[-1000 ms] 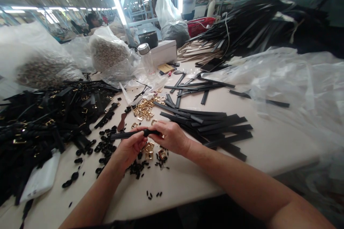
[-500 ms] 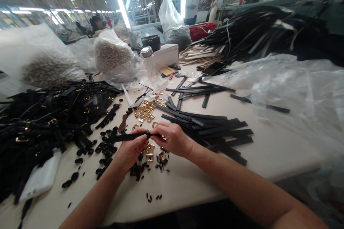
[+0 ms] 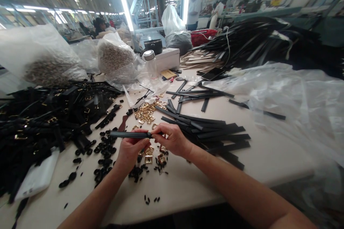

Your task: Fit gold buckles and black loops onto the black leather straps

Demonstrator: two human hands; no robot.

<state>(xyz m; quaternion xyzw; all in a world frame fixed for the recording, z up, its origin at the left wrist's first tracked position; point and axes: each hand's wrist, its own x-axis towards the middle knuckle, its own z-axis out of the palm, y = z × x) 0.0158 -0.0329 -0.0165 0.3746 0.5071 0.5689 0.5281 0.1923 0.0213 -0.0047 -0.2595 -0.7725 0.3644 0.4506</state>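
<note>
Both my hands hold one black strap (image 3: pixel 126 135) level above the table. My left hand (image 3: pixel 130 150) grips it from below near its right end, fingers closed. My right hand (image 3: pixel 173 139) pinches that same end between thumb and fingertips. The strap's free end points left. Under my hands lie a few gold buckles (image 3: pixel 149 154) and small black loops (image 3: pixel 134 171). A heap of gold buckles (image 3: pixel 145 111) sits just beyond, and a fan of loose black straps (image 3: pixel 215 132) lies to the right of my right hand.
A big pile of finished black straps with gold buckles (image 3: pixel 45 121) fills the left. Clear bags of parts (image 3: pixel 115 59) and a bottle (image 3: pixel 151 65) stand at the back. Crumpled clear plastic (image 3: pixel 295 93) covers the right side. A white packet (image 3: pixel 37 177) lies near the front left.
The strap has been raised a little and now sits more level; my hands keep their hold on it. The camera has tilted slightly, shifting the scene down.
</note>
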